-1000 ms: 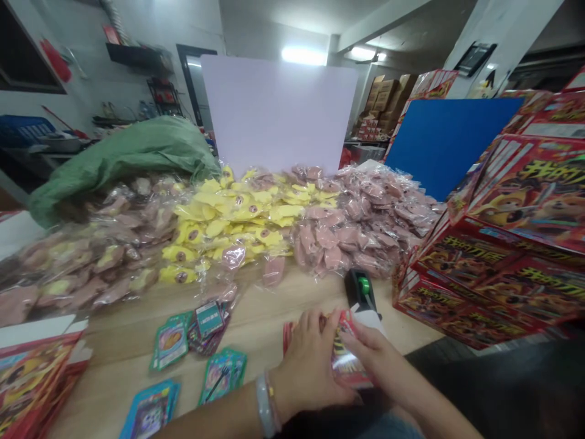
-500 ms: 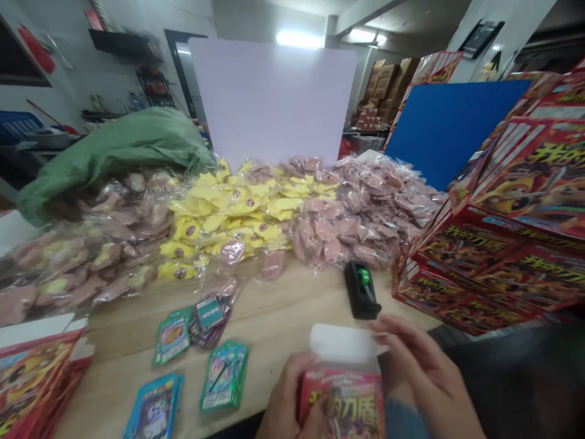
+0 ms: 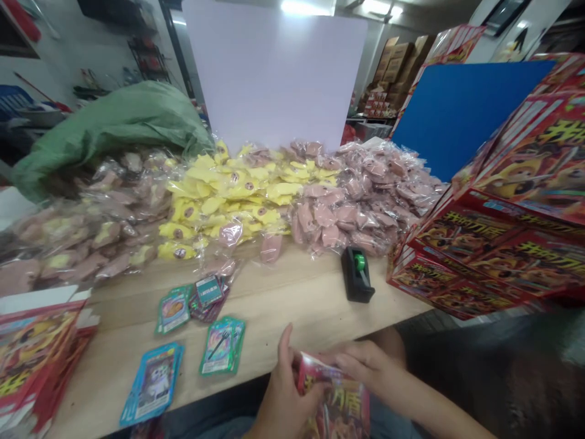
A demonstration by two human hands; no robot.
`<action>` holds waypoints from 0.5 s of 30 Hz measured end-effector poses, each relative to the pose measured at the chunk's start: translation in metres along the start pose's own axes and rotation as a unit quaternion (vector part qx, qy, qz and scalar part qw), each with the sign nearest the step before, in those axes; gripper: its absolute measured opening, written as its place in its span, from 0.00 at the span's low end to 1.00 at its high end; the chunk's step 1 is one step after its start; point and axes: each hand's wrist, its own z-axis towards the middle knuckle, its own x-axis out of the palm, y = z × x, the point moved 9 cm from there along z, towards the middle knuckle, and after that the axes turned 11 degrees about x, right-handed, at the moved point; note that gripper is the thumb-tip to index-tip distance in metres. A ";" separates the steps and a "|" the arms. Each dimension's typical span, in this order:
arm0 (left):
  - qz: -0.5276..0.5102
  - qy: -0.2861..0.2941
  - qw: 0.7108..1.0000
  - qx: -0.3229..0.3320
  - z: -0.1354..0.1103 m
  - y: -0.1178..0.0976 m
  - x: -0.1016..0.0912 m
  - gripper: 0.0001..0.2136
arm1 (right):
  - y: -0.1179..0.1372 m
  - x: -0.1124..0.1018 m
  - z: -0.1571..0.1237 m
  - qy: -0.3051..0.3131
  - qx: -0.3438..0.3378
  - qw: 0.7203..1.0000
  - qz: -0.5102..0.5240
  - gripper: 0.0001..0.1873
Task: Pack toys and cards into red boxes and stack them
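Observation:
A small red printed carton [image 3: 337, 405] is held low, just in front of the wooden table's [image 3: 292, 305] near edge. My left hand [image 3: 283, 396] grips its left side with the thumb raised. My right hand [image 3: 365, 366] lies over its top end, fingers curled on the flap. Several card packs lie close by on the table: a blue one [image 3: 153, 381], a green one [image 3: 222, 346] and a small heap [image 3: 192, 305]. A black tape dispenser [image 3: 357, 275] with a green roll stands beyond my hands.
Bagged pink toys [image 3: 365, 201], yellow ones [image 3: 228, 195] and a mixed heap [image 3: 86, 231] cover the table's far side, with a green sack [image 3: 114, 128] behind. Red cartons are stacked at right [image 3: 503, 244]; flat red ones lie at left [image 3: 31, 360]. White [image 3: 274, 73] and blue [image 3: 457, 116] boards stand behind.
The carton came off the table and toward me. Its white flap stood open half a second ago; now my right hand covers the top and the flap is down.

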 end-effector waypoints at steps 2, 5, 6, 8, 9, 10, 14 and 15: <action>0.007 0.016 1.000 0.016 -0.004 -0.005 0.001 0.42 | 0.006 0.003 0.001 -0.025 -0.003 0.998 -0.066 0.18; 0.003 0.038 0.999 0.023 -0.009 -0.010 -0.002 0.41 | 0.015 0.018 0.002 -0.010 -0.031 0.987 -0.159 0.17; -0.004 0.043 0.999 0.023 -0.010 -0.011 -0.004 0.41 | 0.017 0.019 0.003 -0.013 -0.037 0.983 -0.180 0.17; -0.026 0.051 0.998 0.025 -0.013 -0.011 -0.005 0.41 | 0.020 0.017 0.004 -0.014 -0.029 0.982 -0.188 0.17; -0.039 0.056 0.997 0.026 -0.014 -0.011 -0.005 0.41 | 0.021 0.016 0.005 0.000 -0.021 0.983 -0.181 0.18; -0.050 0.062 0.997 0.026 -0.016 -0.010 -0.004 0.42 | 0.023 0.017 0.004 0.023 -0.015 0.985 -0.173 0.18; -0.056 0.066 0.996 0.021 -0.021 -0.006 -0.003 0.41 | 0.033 0.037 -0.011 0.117 -0.023 0.973 -0.199 0.19; -0.040 0.061 0.997 0.027 -0.021 -0.009 -0.006 0.40 | 0.033 0.042 -0.015 0.105 -0.021 0.970 -0.218 0.20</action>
